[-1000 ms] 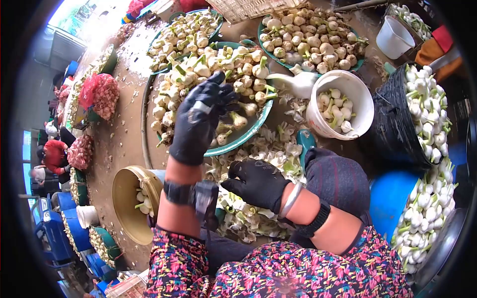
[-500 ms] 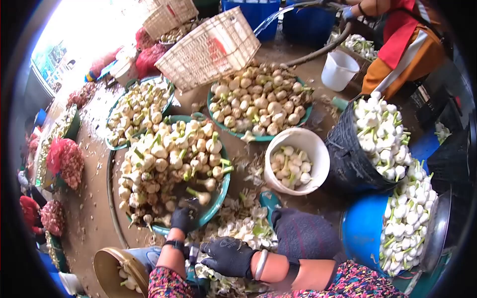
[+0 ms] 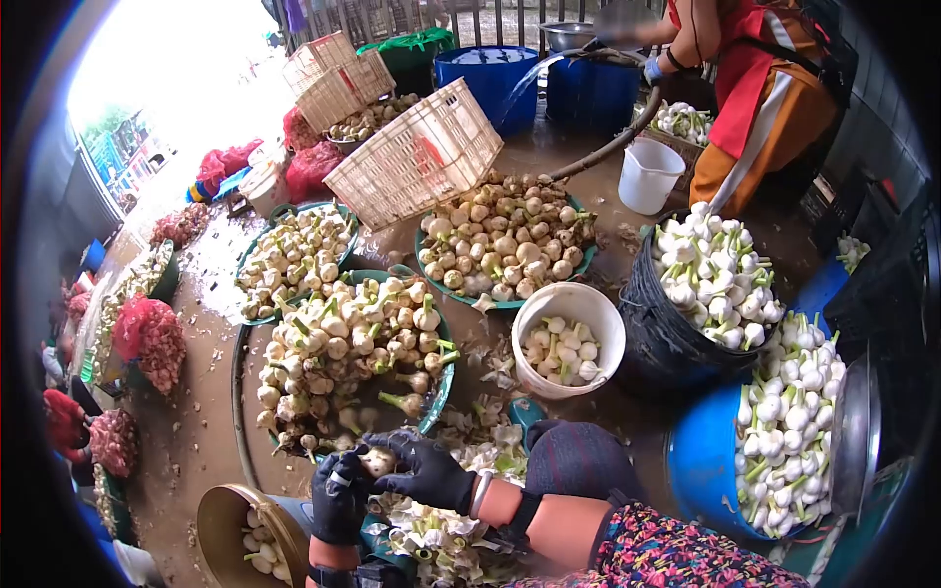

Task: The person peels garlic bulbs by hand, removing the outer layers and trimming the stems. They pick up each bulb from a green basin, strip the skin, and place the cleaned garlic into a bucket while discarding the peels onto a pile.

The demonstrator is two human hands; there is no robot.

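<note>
In front of me, just below the green tub [image 3: 446,390] of garlic, my two black-gloved hands come together. My left hand [image 3: 338,498] is closed at the left side of a garlic bulb [image 3: 377,461]. From the other side my right hand [image 3: 427,472] has its fingers curled round the same bulb. A small pale strip shows across the left glove; I cannot make out what it is. Peeled skins [image 3: 441,529] are heaped beneath my hands. Garlic bulbs [image 3: 328,338] with green stems fill much of the tub.
Peeled garlic stands in a white bucket [image 3: 613,338], a black bucket [image 3: 642,318] and a blue tub [image 3: 701,465]. At lower left is a tan bucket [image 3: 211,510]. A plastic crate [image 3: 417,152] leans behind the tubs. Another person [image 3: 745,118] holds a running hose [image 3: 613,145].
My left hand has come back from the tub toward my right hand, and a garlic bulb is now between them. The view has tilted up; the other person's arm has moved.
</note>
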